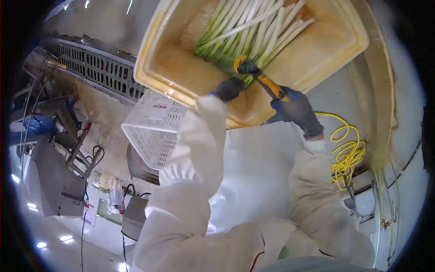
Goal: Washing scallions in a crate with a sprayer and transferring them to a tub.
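Green-and-white scallion or leek stalks (246, 32) lie in a bundle in a stained, pale plastic tub (200, 93), white ends away from me. My right hand (295, 107), in a dark glove, grips a yellow-and-black hand tool (268, 85) that looks like a hose spray gun. The tool's head is over the green ends. My left hand (229, 89), also dark-gloved, is just inside the tub's near edge. It is against a short green leaf end (248, 81); its fingers are hidden, so I cannot tell whether they hold it.
A white perforated plastic crate (153, 131) stands below the tub on the left. Coiled yellow hose (350, 156) hangs at the right, one strand running towards my right hand. A slotted grey rail (95, 66) crosses the left. Grey equipment (56, 173) with cables is farther left.
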Available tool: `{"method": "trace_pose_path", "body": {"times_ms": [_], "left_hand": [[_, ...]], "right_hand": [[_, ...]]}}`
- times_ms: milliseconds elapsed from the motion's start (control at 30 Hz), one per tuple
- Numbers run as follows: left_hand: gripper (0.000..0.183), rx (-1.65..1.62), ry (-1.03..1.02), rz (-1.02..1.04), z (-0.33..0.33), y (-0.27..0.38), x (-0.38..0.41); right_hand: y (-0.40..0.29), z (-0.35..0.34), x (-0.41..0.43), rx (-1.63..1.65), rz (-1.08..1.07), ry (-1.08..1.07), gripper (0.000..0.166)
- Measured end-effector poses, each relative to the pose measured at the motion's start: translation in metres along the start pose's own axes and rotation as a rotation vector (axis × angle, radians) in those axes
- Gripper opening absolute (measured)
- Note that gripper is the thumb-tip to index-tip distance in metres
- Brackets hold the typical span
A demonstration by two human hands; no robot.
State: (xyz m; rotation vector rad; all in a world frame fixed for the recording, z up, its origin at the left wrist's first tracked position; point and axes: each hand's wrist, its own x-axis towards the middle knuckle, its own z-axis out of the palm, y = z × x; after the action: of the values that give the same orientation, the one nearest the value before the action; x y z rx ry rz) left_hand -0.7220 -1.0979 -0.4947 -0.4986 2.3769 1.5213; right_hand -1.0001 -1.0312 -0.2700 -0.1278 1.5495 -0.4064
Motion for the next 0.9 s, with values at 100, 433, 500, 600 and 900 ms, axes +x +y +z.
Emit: {"method": "trace_pose_path", "body": {"times_ms": [100,433,500,600,900], "left_hand": [[0.032,-0.059,0.385,-0.325,-0.022,0.126,0.002],[0.034,-0.137,0.672,-0.652,-0.120,0.271,-0.163],[0.037,-0.053,0.575,-0.787,-0.125,0.303,-0.186],[0.040,0.023,0.587,-0.864,-0.126,0.342,-0.210],[0.046,0.164,0.488,-0.749,-0.051,0.319,-0.288]], "right_hand": [[0.046,-0.026,-0.024,-0.405,0.022,0.093,0.047],[-0.020,-0.036,-0.159,-0.258,-0.198,0.116,0.042],[-0.017,-0.038,-0.189,-0.245,-0.249,0.120,0.042],[-0.003,-0.042,-0.222,-0.159,-0.290,0.102,0.042],[0.049,0.001,-0.365,-0.172,-0.446,0.306,0.043]]}}
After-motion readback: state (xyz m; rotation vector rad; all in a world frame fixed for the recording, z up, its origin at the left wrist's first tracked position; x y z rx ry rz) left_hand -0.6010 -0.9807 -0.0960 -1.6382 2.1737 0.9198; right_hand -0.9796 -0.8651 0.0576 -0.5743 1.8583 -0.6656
